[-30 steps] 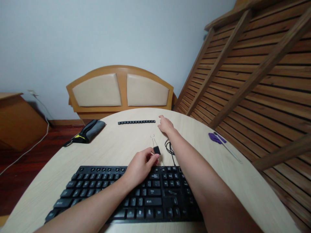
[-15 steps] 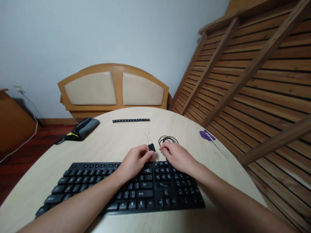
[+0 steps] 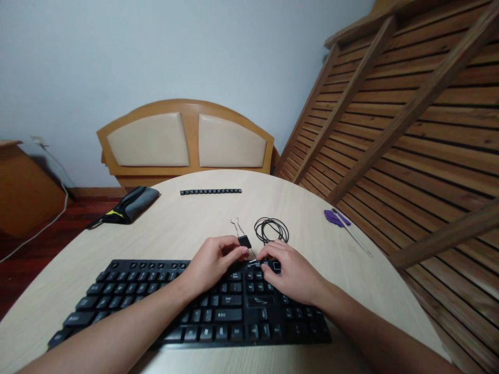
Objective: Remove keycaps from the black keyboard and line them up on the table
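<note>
A wire keycap puller (image 3: 244, 241) with a black plastic middle is in my left hand (image 3: 214, 262), pinched between thumb and fingers. One pair of its wire prongs points up and away; the other end points down at the top row of the black keyboard (image 3: 230, 300). My right hand (image 3: 290, 272) rests over the keyboard's upper right part. Its fingers are bent, thumb and index finger apart, their tips at the keys beside the puller's lower end. Whether they touch a key is hard to see. My forearms cover part of the keyboard.
A row of black keycaps (image 3: 210, 191) lies at the table's far side. Behind my right hand is a coiled black cable (image 3: 272, 228). A dark pouch (image 3: 134, 205) lies at the left; a purple cloth (image 3: 336, 217) and a thin white brush (image 3: 354, 236) lie at the right edge.
My right hand has come down and nearer from beside the cable onto the keyboard's upper keys, uncovering more of the coil. The puller has tilted and dropped slightly in my left hand.
</note>
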Motion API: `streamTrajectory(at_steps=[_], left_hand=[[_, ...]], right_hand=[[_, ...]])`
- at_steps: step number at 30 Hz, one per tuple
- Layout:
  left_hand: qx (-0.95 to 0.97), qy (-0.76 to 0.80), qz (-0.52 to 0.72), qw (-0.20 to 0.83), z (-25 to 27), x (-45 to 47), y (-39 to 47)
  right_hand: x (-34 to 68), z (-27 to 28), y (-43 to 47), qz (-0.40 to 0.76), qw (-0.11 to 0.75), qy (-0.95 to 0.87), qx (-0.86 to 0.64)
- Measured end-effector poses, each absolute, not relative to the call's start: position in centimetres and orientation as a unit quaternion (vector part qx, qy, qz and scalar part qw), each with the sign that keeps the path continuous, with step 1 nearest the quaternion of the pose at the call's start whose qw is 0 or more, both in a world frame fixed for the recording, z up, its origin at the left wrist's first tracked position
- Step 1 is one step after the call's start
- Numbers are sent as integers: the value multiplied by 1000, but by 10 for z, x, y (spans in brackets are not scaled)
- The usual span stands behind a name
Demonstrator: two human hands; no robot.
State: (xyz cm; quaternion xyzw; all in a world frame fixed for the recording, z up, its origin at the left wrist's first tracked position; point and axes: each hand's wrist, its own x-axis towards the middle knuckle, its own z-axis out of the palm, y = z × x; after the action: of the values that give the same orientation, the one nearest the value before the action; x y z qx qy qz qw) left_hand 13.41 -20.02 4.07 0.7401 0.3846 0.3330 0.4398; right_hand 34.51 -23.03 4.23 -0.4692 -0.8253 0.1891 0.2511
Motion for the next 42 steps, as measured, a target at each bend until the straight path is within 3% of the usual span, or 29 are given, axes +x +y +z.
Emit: streamTrajectory(at_steps=[9, 19, 24, 32, 42], left_hand=[[754, 389, 318, 423, 38, 134, -199], [843, 475, 156, 196, 85, 131, -225], [820, 450, 246, 252, 67, 133, -215], [706, 391, 341, 482, 34, 131, -199], [724, 380, 324, 476, 40, 130, -202]], right_hand=[[345, 39, -230, 185, 252, -815, -488], [330, 35, -238, 183, 270, -813, -483], [328, 34, -239, 192, 270, -808, -487], [331, 37, -239, 219, 275, -803, -481], [334, 38, -239, 206, 261, -819, -468]])
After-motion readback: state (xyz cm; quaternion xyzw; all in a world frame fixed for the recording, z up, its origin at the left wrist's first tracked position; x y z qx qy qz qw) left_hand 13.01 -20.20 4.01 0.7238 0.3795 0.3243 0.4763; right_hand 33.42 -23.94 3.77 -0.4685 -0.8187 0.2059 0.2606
